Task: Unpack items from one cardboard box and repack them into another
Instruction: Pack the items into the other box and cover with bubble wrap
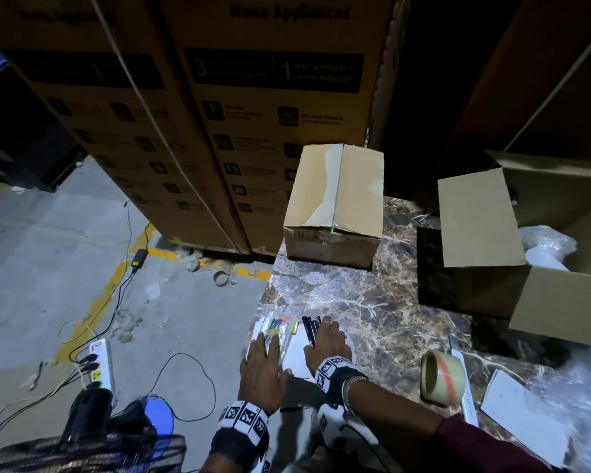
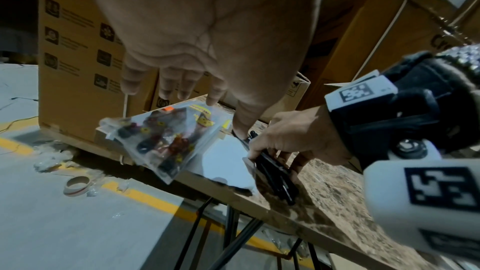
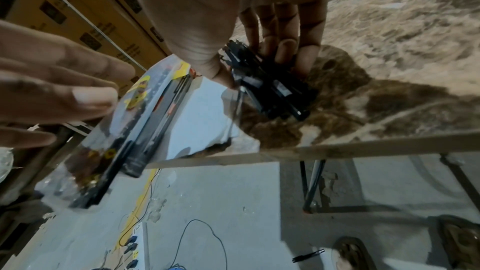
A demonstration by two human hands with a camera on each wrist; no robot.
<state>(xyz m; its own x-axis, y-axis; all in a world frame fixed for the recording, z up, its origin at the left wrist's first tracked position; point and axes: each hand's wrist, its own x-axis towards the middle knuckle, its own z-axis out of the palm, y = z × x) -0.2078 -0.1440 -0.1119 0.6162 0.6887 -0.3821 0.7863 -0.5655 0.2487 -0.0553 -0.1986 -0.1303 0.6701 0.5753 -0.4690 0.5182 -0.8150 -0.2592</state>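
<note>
Marble-patterned table (image 1: 372, 312) carried an open cardboard box (image 1: 560, 302) at far right and a closed cardboard box (image 1: 335, 203) at its far edge; tape roll (image 1: 442, 377) stood near the right forearm; left hand (image 1: 263, 373) lay flat, fingers straight, on a clear packet of pens (image 1: 278, 331) at the table's left corner; right hand (image 1: 328, 343) fingers curled round a bundle of black pens (image 1: 309, 327) just beside the packet.

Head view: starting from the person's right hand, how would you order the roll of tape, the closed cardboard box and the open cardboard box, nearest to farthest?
1. Roll of tape, just right of the right hand.
2. Closed cardboard box, straight ahead, at the table's far edge.
3. Open cardboard box, far right.
</note>
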